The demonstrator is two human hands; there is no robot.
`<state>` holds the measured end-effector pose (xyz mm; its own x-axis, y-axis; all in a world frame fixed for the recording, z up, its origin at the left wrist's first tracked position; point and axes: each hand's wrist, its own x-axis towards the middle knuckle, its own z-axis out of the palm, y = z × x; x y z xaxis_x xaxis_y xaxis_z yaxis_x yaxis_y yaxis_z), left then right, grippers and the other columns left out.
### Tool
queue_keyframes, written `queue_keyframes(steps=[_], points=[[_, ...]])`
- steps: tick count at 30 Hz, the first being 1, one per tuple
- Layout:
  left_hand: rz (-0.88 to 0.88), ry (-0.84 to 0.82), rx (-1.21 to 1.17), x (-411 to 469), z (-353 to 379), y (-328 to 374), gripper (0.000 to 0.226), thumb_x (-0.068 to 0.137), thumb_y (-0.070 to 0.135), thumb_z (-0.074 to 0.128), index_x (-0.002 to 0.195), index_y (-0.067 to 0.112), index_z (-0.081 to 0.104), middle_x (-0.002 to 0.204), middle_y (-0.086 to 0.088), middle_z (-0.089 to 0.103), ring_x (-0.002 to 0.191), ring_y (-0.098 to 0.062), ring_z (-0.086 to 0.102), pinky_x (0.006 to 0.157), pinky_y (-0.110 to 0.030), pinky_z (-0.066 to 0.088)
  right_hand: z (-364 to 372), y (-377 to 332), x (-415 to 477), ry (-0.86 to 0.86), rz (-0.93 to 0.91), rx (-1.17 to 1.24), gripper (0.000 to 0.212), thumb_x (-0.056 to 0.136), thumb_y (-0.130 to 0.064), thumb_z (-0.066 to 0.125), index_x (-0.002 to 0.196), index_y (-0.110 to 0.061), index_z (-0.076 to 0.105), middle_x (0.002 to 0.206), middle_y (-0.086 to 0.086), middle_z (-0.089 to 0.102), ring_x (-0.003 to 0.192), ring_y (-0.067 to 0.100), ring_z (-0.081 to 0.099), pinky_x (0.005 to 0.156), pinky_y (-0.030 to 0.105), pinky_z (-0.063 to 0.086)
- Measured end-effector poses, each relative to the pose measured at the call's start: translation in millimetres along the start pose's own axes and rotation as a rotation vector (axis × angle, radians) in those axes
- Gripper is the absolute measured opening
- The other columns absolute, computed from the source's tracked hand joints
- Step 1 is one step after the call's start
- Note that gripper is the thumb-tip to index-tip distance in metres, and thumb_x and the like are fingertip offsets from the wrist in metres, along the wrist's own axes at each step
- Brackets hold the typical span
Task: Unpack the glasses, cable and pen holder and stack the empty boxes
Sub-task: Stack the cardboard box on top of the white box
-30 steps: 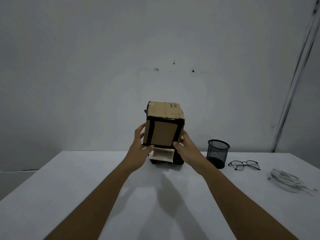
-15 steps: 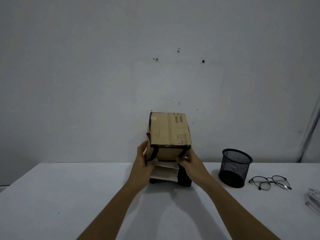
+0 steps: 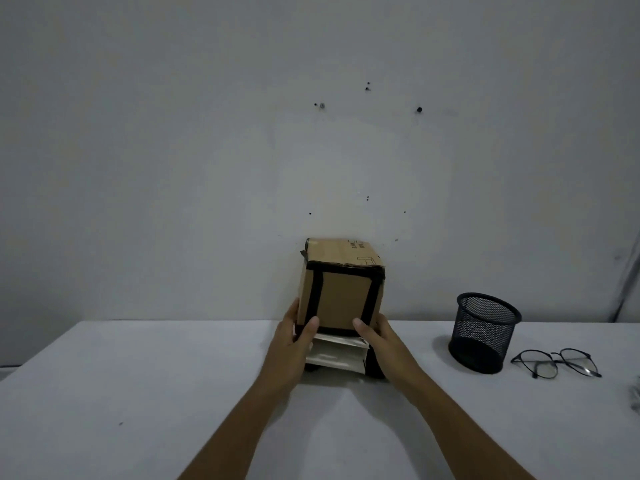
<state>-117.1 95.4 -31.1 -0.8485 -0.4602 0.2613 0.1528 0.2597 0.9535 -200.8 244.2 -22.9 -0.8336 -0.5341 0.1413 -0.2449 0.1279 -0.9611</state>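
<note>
Lowered cardboard box (image 3: 341,292) sits between both hands.

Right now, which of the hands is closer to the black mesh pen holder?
Right. The right hand grips the cardboard box on the side facing the pen holder; the left hand grips the box's far side.

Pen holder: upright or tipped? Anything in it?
Upright: the pen holder stands on its base on the table, rim up. Contents: cannot tell, though nothing sticks out above the rim.
</note>
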Motion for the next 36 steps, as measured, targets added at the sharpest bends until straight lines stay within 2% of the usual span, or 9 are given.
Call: queue_keyframes(steps=[3,8,12,14,17,21,26,32,36], points=[[-0.04,-0.026,-0.007,0.2,-5.9,-2.1,0.06,0.087,0.052,0.043,0.142,0.043,0.019,0.129,0.019,0.042,0.118,-0.008,0.043,0.098,-0.025,0.035,11.4,2.3,2.4,0.001,0.033,0.05,0.049,0.089,-0.05,0.048,0.133,-0.034,0.034,0.127,-0.015,0.049,0.12,0.009,0.044,0.106,0.032,0.033],[-0.046,-0.006,-0.008,-1.6,-29.6,-5.7,0.061,0.089,0.051,0.042,0.143,0.04,0.018,0.141,0.012,0.04,0.128,-0.014,0.041,0.107,-0.031,0.034,36.6,-2.9,2.3,-0.027,0.042,0.06,0.046,0.089,-0.051,0.048,0.129,-0.037,0.033,0.131,-0.014,0.048,0.124,0.012,0.044,0.107,0.033,0.032],[-0.066,0.074,0.021,-5.0,-63.8,-14.2,0.06,0.089,0.051,0.041,0.144,0.038,0.019,0.145,0.008,0.039,0.131,-0.02,0.04,0.101,-0.028,0.031,67.1,-11.0,3.8,-0.078,0.063,0.007,0.06,0.088,-0.053,0.048,0.14,-0.029,0.029,0.142,-0.006,0.045,0.129,0.017,0.043,0.109,0.036,0.033],[-0.078,0.113,0.033,-7.7,-86.8,-17.6,0.061,0.09,0.05,0.041,0.145,0.036,0.02,0.144,0.006,0.041,0.126,-0.017,0.043,0.097,-0.027,0.032,90.2,-17.3,4.1,-0.111,0.053,-0.01,0.058,0.089,-0.054,0.046,0.139,-0.03,0.03,0.142,-0.006,0.046,0.127,0.015,0.044,0.105,0.032,0.034],[-0.109,0.175,0.033,-13.4,-121.5,-22.0,0.06,0.089,0.05,0.043,0.144,0.033,0.025,0.136,-0.001,0.048,0.098,-0.004,0.051,0.089,-0.028,0.035,123.9,-25.8,4.4,-0.16,0.034,-0.054,0.053,0.089,-0.056,0.044,0.135,-0.034,0.032,0.139,-0.009,0.048,0.117,0.01,0.047,0.096,0.026,0.034],[-0.168,0.28,0.058,-18.2,-178.6,-36.3,0.054,0.089,0.048,0.045,0.132,0.014,0.044,0.124,-0.026,0.052,0.096,-0.027,0.057,0.081,-0.034,0.042,177.2,-40.0,6.5,-0.212,0.012,-0.079,0.055,0.09,-0.055,0.043,0.139,-0.034,0.029,0.138,-0.008,0.049,0.116,0.012,0.048,0.093,0.024,0.034],[-0.147,0.411,-0.021,-22.1,-231.9,-45.7,0.042,0.089,0.045,0.049,0.127,0.027,0.05,0.113,0.001,0.06,0.091,-0.009,0.054,0.085,-0.032,0.038,236.4,-54.0,10.8,-0.288,-0.006,-0.063,0.053,0.092,-0.051,0.041,0.14,-0.035,0.027,0.139,-0.008,0.047,0.117,0.013,0.048,0.088,0.021,0.039],[-0.121,0.509,-0.075,-24.8,-264.3,-49.5,0.041,0.092,0.039,0.049,0.13,0.027,0.048,0.113,0.006,0.055,0.089,-0.006,0.051,0.086,-0.031,0.035,279.1,-62.1,14.2,-0.32,-0.037,-0.056,0.052,0.093,-0.05,0.04,0.14,-0.035,0.025,0.143,-0.01,0.044,0.126,0.013,0.044,0.088,0.02,0.036],[-0.104,0.537,-0.112,-26.9,-273.9,-52.2,0.044,0.092,0.039,0.047,0.134,0.027,0.044,0.12,0.004,0.053,0.105,-0.014,0.048,0.091,-0.031,0.034,297.3,-61.1,16.6,-0.312,-0.051,-0.08,0.06,0.092,-0.054,0.038,0.145,-0.033,0.018,0.147,-0.009,0.038,0.134,0.015,0.037,0.101,0.024,0.029]])
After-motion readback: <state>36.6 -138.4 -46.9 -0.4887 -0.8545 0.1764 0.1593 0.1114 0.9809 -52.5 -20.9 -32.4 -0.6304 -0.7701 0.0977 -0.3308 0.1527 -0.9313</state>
